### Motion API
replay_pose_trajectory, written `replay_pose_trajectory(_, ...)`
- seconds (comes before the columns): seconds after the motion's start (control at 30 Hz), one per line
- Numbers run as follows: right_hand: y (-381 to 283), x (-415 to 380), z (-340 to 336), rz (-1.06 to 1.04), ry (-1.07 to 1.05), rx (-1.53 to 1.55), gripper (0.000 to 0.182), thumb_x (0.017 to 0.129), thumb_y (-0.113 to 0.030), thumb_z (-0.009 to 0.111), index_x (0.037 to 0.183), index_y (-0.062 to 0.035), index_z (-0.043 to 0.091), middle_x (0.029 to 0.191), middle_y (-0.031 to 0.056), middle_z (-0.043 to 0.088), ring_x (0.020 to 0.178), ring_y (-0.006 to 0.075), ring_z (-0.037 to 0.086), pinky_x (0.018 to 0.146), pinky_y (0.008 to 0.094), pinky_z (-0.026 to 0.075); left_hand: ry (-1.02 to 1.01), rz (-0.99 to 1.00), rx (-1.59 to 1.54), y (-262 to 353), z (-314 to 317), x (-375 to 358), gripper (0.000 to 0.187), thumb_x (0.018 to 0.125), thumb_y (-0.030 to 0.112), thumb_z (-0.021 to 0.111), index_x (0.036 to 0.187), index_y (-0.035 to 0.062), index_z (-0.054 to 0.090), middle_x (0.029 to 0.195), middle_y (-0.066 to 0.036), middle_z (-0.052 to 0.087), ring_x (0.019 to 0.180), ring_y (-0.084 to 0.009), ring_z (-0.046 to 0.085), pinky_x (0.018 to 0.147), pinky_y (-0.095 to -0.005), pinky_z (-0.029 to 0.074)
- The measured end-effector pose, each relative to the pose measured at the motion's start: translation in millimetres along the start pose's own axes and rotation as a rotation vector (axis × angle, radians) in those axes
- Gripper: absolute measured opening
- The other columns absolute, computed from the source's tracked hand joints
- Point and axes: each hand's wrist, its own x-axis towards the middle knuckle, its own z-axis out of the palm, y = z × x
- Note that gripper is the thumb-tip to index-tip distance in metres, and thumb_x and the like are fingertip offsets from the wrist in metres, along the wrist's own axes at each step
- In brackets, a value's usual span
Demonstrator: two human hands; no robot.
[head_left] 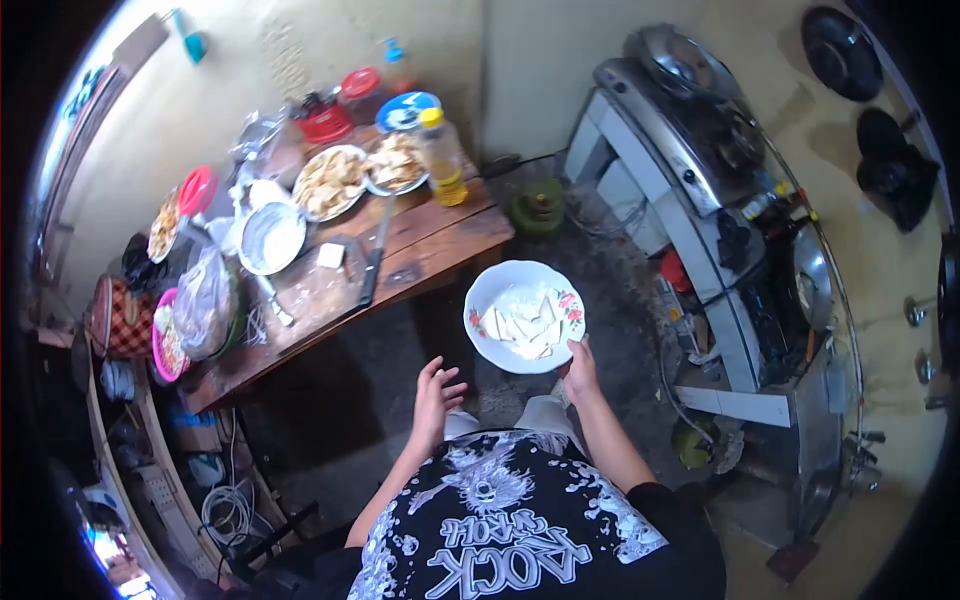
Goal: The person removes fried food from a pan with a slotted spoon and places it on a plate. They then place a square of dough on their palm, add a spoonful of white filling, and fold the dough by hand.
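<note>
As seen from above, held aloft in the right hand [580, 374]: 1 white bowl [490, 285] with a wavy rim and red flowers, containing thin white pieces [530, 330]. Located over the dark floor [360, 378], just off the front edge of the wooden table [440, 235], near the right front corner of that surface. Gripped at the rim, on the side nearest the body and to the right, with the thumb uppermost; cannot tell the arrangement of the remaining fingers, hidden by the bowl. Left hand [432, 400]: raised below and left of the bowl, apart from it, fingers loosely spread.

On the surface: 1 knife [376, 255], blade toward the back edge, handle close to the front edge; to its left, 1 white block [331, 256]. Farther left, 1 metal basin [262, 270] with white contents. Toward the back edge, 1 large dish [322, 219] and 1 smaller dish [400, 190], heaped with pale brown pieces. Near the right edge, upright, 1 yellow-capped bottle [447, 165]. Near the left front corner, 1 plastic bag [203, 300]; just beside it, at the left edge, 1 pink basin [159, 355].
</note>
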Motion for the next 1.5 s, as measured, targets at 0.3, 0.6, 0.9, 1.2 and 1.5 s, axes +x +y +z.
replay_pose_trajectory(0.3,93,69,150,-0.008,-0.118,0.013,0.040,0.091,-0.013,0.041,0.130,-0.0078,0.037,0.127,0.0086,0.047,0.115,0.0208,0.047,0.093,0.0350,0.039,0.363,0.106,-0.099,42,-176,-7,0.029,0.092,0.024,0.039,0.115,0.0089,0.050,0.100,-0.007,0.059,0.080,-0.0114,0.056,0.070,-0.0232,0.043)
replay_pose_trajectory(0.6,93,127,226,0.122,-0.187,-0.167,0.041,0.092,-0.017,0.045,0.132,-0.0128,0.035,0.122,0.0055,0.050,0.103,0.0183,0.052,0.080,0.0342,0.041,0.339,0.144,-0.142,102,-194,73,0.023,0.091,0.016,0.046,0.109,0.0049,0.054,0.094,-0.005,0.061,0.077,-0.0109,0.058,0.067,-0.0224,0.045)
replay_pose_trajectory(0.9,87,158,236,-0.384,0.344,-0.712,0.019,0.091,-0.014,0.048,0.107,-0.0031,0.049,0.090,0.0023,0.051,0.078,0.0104,0.049,0.070,0.0241,0.041,0.574,0.295,-0.229,165,-244,179,0.039,0.091,0.018,0.048,0.126,0.0080,0.034,0.097,-0.009,0.056,0.073,-0.0143,0.057,0.062,-0.0243,0.048)
replay_pose_trajectory(1.2,61,161,475,-0.704,-0.613,-1.046,0.025,0.086,-0.013,0.055,0.107,0.0013,0.053,0.091,0.0105,0.055,0.077,0.0155,0.055,0.071,0.0268,0.044,0.504,0.041,-0.178,213,-296,234,0.060,0.089,0.022,0.044,0.135,0.0160,0.005,0.109,-0.022,0.047,0.066,-0.0247,0.061,0.054,-0.0336,0.055)
replay_pose_trajectory(1.5,166,188,540,-0.474,-0.464,-1.415,0.027,0.077,-0.015,0.064,0.097,0.0024,0.059,0.092,0.0200,0.059,0.085,0.0326,0.059,0.075,0.0375,0.047,0.225,0.059,-0.288,229,-307,231,0.052,0.089,0.011,0.030,0.133,0.0142,0.003,0.116,-0.026,0.044,0.074,-0.0318,0.064,0.055,-0.0353,0.056)
